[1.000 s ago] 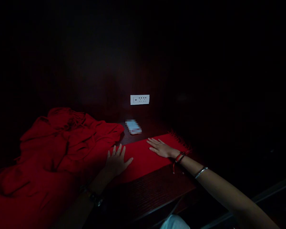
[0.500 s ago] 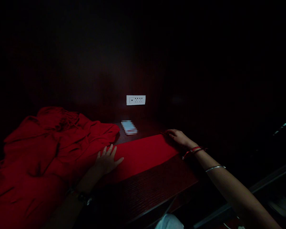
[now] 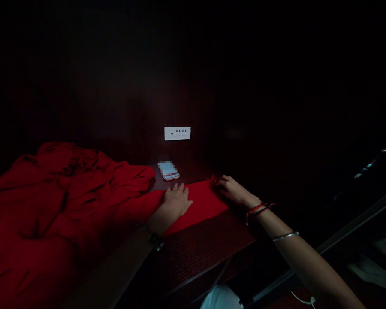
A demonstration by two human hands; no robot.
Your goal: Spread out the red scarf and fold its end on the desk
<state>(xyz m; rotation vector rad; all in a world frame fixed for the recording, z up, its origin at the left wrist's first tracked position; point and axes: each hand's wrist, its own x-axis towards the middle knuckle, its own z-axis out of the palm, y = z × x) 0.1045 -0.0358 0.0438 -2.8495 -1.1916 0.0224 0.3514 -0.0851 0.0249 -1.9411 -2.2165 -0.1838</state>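
Note:
A red fringed scarf (image 3: 199, 204) lies in a flat folded strip along the dark wooden top. My left hand (image 3: 176, 202) rests palm down on the strip, fingers stretched out. At the strip's right end, my right hand (image 3: 232, 189) has its fingers curled around the edge by the fringe. Leftward, the strip runs into a large crumpled heap of red fabric (image 3: 93, 184), which has fringe on top.
Behind the strip lies a phone (image 3: 171, 175), its screen blurred out. A white wall socket (image 3: 177, 133) sits on the dark back panel. The wooden top (image 3: 209, 244) ends at a front edge. A white cable (image 3: 304, 299) shows low on the right.
My left hand has slid right along the strip, closer to my right hand. My right hand stays at the fringed end. The whole view has shifted slightly.

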